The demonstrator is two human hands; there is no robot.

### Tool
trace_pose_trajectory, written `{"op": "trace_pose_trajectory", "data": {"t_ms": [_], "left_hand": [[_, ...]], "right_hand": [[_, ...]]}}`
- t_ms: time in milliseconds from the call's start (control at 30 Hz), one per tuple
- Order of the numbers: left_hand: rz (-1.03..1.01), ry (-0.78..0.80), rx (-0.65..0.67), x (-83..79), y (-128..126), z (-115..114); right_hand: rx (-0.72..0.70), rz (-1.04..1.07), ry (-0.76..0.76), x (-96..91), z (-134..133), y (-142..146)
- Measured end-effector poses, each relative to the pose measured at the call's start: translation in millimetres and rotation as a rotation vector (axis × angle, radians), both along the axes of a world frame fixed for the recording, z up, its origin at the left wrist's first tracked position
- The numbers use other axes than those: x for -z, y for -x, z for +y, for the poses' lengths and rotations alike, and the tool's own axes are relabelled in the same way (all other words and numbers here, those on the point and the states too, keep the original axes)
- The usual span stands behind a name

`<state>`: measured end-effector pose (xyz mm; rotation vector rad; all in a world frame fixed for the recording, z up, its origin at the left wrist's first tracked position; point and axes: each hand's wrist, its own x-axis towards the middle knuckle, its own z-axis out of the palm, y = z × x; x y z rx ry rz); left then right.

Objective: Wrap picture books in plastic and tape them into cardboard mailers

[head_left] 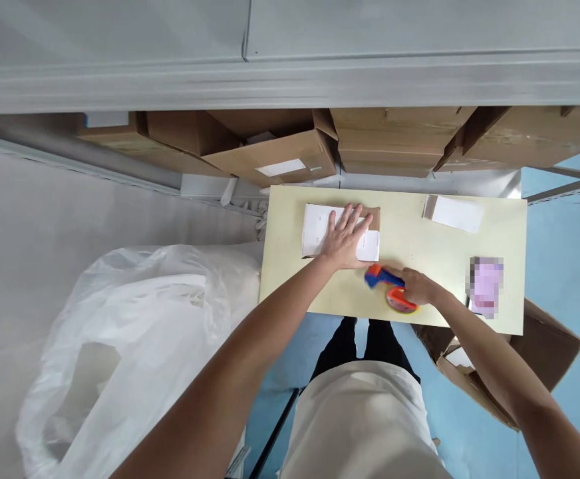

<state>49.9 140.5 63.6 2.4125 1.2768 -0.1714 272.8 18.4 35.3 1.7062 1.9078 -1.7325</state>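
My left hand (346, 238) lies flat with fingers spread on a small cardboard box (314, 229) that has white labels on its top. In my right hand (418, 286) is a blue and orange tape dispenser (384, 275), gripped by its handle. The dispenser's front end is near the box's lower right corner; whether it touches the box I cannot tell. Both hands work over a pale yellow table (290, 293). The dispenser looks slightly blurred.
At the table's right lie a white-labelled packet (457, 213) and a pixelated pink item (487, 286). Large cartons (280, 156) line the shelf behind. A big white plastic bag (135, 359) stands at the left, and an open carton (544, 346) sits on the floor at the right.
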Motion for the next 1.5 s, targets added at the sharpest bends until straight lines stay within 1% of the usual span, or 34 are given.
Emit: {"op": "trace_pose_trajectory", "data": {"t_ms": [67,100,167,233,333,400,500,533,600,667,700,733,833,867,933,1000,1100,1167,1200,1233,1267,1333,1400,1500], "left_hand": [[0.001,0.019,0.007,-1.5,1.2,2.5],[-0.003,0.038,0.018,-2.4,2.2,4.3],[-0.030,0.088,0.040,-4.3,4.8,8.0],[-0.067,0.146,0.030,-6.2,7.8,10.8],[-0.129,0.217,-0.053,-9.1,11.9,10.4],[-0.178,0.252,-0.111,-11.6,14.6,7.2],[-0.276,0.299,-0.217,-18.2,18.9,-2.1],[-0.321,0.317,-0.274,-21.8,19.9,-7.2],[-0.444,0.337,-0.430,-31.7,19.8,-22.8],[-0.607,0.316,-0.608,-45.7,15.0,-46.1],[-0.695,0.296,-0.681,-54.0,10.5,-60.1],[-0.785,0.284,-0.739,-62.8,4.7,-74.5],[-1.011,0.391,-0.827,-90.2,-17.2,-111.2],[-1.080,0.435,-0.863,-98.8,-24.3,-118.5],[-1.198,0.550,-0.945,-113.6,-35.5,-124.1],[-1.278,0.662,-1.046,-124.3,-40.9,-120.4],[-1.340,0.745,-1.171,-132.2,-39.1,-109.1],[-1.371,0.749,-1.177,-134.7,-33.4,-101.8],[-1.385,0.740,-1.159,-136.1,-29.6,-97.9],[-1.397,0.725,-1.131,-138.3,-25.5,-93.2],[-1.409,0.704,-1.100,-141.3,-21.1,-87.2],[-1.428,0.662,-1.032,-150.4,-12.9,-70.8],[-1.439,0.618,-0.960,-162.9,-6.9,-48.7],[-1.463,0.513,-0.811,-182.7,-5.8,-10.3]], "right_hand": [[-0.171,-0.091,-0.102,-8.2,15.8,10.2],[-0.213,-0.126,-0.139,-13.8,21.8,12.9],[-0.209,-0.178,-0.191,-27.8,27.2,10.7],[-0.154,-0.190,-0.225,-43.3,24.6,-1.5],[-0.037,-0.143,-0.221,-62.5,12.9,-26.8],[0.071,-0.067,-0.215,-70.2,4.7,-40.0],[0.235,0.107,-0.228,-76.6,-5.2,-49.6],[0.285,0.165,-0.224,-78.4,-8.1,-50.5],[0.368,0.277,-0.201,-82.5,-13.8,-50.1],[0.421,0.387,-0.207,-87.1,-18.9,-46.7],[0.440,0.437,-0.233,-89.7,-21.0,-43.6],[0.455,0.476,-0.277,-92.6,-22.5,-39.7],[0.480,0.495,-0.464,-105.1,-23.4,-23.1],[0.484,0.458,-0.534,-110.5,-22.9,-16.5],[0.482,0.331,-0.692,-121.9,-21.5,-2.8],[0.438,0.191,-0.862,-131.0,-20.7,11.2],[0.254,0.095,-1.049,-136.4,-20.9,31.1],[0.116,0.086,-1.108,-136.9,-20.4,40.5],[0.078,0.077,-1.135,-137.5,-19.2,43.2],[0.074,0.059,-1.167,-139.0,-17.2,44.3],[0.104,0.033,-1.202,-141.6,-14.1,43.9],[0.219,-0.012,-1.254,-150.6,-4.4,40.4],[0.323,0.002,-1.258,-163.6,9.9,36.4],[0.413,0.064,-1.241,-185.9,38.7,35.5]]}}
